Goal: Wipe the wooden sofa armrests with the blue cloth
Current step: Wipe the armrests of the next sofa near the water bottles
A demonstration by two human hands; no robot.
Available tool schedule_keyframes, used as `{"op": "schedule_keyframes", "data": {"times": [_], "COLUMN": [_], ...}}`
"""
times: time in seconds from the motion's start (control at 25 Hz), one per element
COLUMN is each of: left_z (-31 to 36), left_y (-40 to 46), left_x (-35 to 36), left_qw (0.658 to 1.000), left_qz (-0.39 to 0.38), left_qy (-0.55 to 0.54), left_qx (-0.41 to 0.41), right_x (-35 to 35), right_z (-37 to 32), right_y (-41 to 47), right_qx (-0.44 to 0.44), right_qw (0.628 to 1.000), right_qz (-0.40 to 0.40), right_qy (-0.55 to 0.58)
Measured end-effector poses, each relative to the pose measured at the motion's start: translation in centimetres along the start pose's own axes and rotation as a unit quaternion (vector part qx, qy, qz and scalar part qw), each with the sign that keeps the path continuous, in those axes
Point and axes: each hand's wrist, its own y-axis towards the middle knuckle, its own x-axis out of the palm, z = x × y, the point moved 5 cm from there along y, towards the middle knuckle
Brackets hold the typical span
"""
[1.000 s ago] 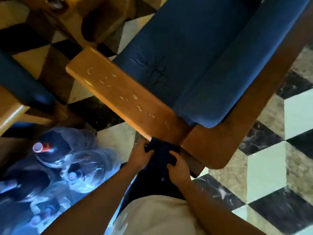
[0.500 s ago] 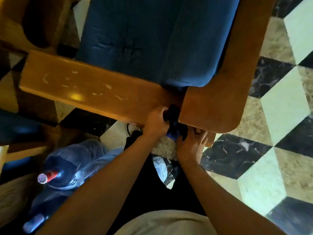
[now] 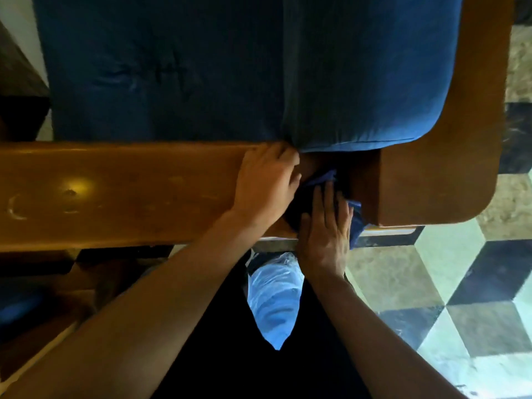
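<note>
A long wooden armrest (image 3: 121,194) runs across the view from the left, with pale scuff marks and a light glare on it. The blue cloth (image 3: 322,180) lies bunched at its right end, where it meets the sofa's wooden back frame (image 3: 437,180). My right hand (image 3: 326,226) lies flat on the cloth with straight fingers, pressing it onto the wood. My left hand (image 3: 266,185) rests on the armrest just left of the cloth, fingers bent toward its edge; whether it holds the cloth is hidden. Much of the cloth is covered by both hands.
The blue sofa cushions (image 3: 218,67) fill the upper view behind the armrest. A plastic water bottle (image 3: 273,298) lies on the floor below my arms. A checkered marble floor (image 3: 460,298) spreads at the right. More wooden furniture sits in shadow at the lower left.
My view has closed in on the armrest's end. Both hands moved up onto the wood with the cloth, and my right hand went from gripping it to lying flat on it.
</note>
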Motion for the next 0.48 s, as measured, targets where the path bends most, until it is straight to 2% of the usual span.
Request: {"op": "schedule_keyframes", "data": {"times": [0.08, 0.16, 0.24, 0.36, 0.4, 0.48], "left_z": [-3.1, -6.6, -10.0, -14.0, -14.9, -16.0], "left_y": [1.1, 2.4, 4.0, 5.1, 5.2, 5.6], "left_x": [-1.8, -3.2, -3.2, -2.7, -2.9, -4.0], "left_qw": [0.998, 0.996, 0.993, 0.956, 0.948, 0.945], "left_qz": [0.048, 0.038, -0.064, -0.268, -0.295, -0.3], "left_qy": [0.039, 0.071, 0.06, 0.017, -0.001, -0.022], "left_qx": [-0.008, -0.039, -0.083, -0.117, -0.122, -0.126], "right_x": [0.9, 1.4, 1.9, 2.0, 1.4, 0.0], "right_z": [0.2, -0.6, -3.2, -7.5, -8.2, -8.4], "right_y": [0.0, 0.2, 0.5, 2.5, 3.8, 6.3], "right_qx": [-0.028, -0.074, -0.158, -0.3, -0.318, -0.315], "right_qw": [0.999, 0.996, 0.985, 0.95, 0.946, 0.948], "right_qz": [-0.001, -0.012, -0.035, -0.072, -0.06, -0.026], "right_qy": [-0.021, -0.041, -0.055, -0.041, -0.026, -0.032]}}
